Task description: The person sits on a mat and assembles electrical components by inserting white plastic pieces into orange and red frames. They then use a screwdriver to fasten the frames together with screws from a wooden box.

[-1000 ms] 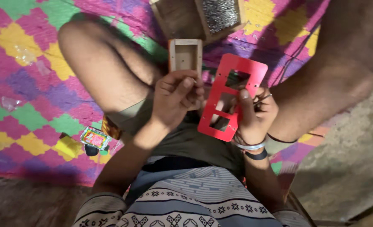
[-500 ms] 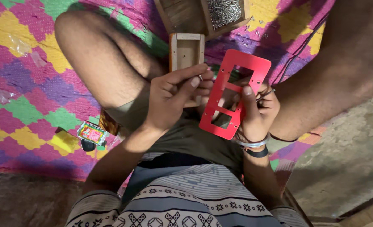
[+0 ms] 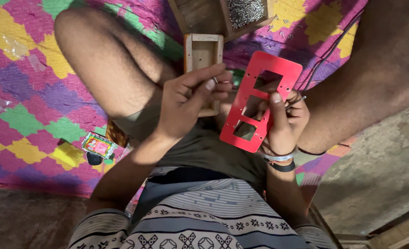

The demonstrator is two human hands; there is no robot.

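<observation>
A flat red plastic plate with three rectangular cut-outs [image 3: 260,102] is gripped upright by the right hand [image 3: 285,121], face exposed. A small metal screw [image 3: 215,80] is pinched in the left hand [image 3: 188,99], above the small open wooden box [image 3: 203,55].

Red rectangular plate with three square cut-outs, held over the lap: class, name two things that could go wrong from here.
1. The left hand pinches a tiny silver screw at its fingertips; it could slip and vanish on the patterned woven mat.
2. The right hand grips the red rectangular plate by one edge only, so it may tilt or drop.
</observation>
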